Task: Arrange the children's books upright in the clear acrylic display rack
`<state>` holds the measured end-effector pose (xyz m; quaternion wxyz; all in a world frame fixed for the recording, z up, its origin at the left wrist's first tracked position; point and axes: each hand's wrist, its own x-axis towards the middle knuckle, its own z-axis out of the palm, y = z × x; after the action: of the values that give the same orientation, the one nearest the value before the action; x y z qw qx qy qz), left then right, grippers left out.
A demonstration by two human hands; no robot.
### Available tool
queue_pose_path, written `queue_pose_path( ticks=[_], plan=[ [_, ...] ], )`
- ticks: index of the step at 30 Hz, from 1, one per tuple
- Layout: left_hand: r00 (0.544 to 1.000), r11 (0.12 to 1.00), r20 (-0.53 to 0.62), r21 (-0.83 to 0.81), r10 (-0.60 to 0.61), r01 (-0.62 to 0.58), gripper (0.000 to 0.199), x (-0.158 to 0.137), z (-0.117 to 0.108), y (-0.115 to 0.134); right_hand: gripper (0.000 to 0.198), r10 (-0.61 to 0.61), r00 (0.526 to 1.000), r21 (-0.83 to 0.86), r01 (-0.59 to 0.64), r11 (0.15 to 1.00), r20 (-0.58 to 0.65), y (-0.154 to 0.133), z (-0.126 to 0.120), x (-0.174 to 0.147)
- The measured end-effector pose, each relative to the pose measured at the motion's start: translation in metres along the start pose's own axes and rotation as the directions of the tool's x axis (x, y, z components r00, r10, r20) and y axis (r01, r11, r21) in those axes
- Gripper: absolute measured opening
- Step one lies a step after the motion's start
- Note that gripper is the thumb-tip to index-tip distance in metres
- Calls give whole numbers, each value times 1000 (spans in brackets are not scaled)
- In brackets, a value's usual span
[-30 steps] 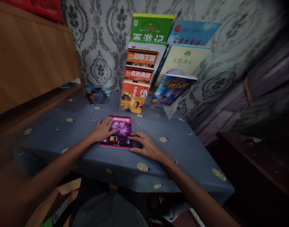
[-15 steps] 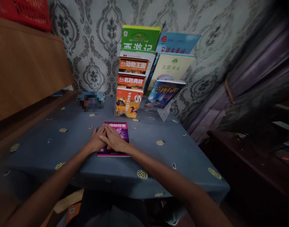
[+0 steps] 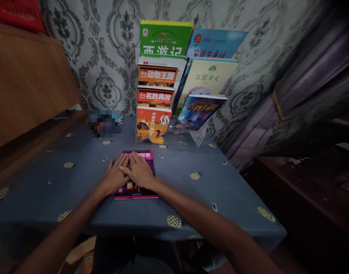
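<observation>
A purple book (image 3: 136, 193) with a pink border and white Chinese title lies closed and flat on the table, near its front edge. My left hand (image 3: 115, 176) rests palm down on the book's left side, fingers stretched out. Flat on the cover beside it is my right hand (image 3: 140, 171), its fingers pointing away from me. The thumbs meet or overlap in the middle. Both hands hide part of the title and picture. Neither hand grips anything.
Behind the book stands a clear display rack (image 3: 199, 137) with several books, among them an orange book (image 3: 153, 125) and a dark blue book (image 3: 201, 112). A blurred-out item (image 3: 104, 123) lies left on the blue patterned tablecloth (image 3: 220, 182). A wooden cabinet (image 3: 31, 72) borders the left.
My right hand has shifted slightly right and now lies beside the left, rather than partly over it. More of the book's lower cover shows. The view has moved a little closer.
</observation>
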<state>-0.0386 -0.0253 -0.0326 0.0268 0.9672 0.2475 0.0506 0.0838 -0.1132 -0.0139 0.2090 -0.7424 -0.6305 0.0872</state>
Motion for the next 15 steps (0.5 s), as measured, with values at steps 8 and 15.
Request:
queue_pose_path(
  ticks=[8,15],
  plan=[
    [1000,1000,-16,-11,-9,9,70,2,-1,2,71,98,995,-154,-100,983,-18,33,-14,-10],
    [1000,1000,-12,20,8,-7,73,1,-5,3,64,139,990,-165,-142,976,-31,43,-18,-17]
  ],
)
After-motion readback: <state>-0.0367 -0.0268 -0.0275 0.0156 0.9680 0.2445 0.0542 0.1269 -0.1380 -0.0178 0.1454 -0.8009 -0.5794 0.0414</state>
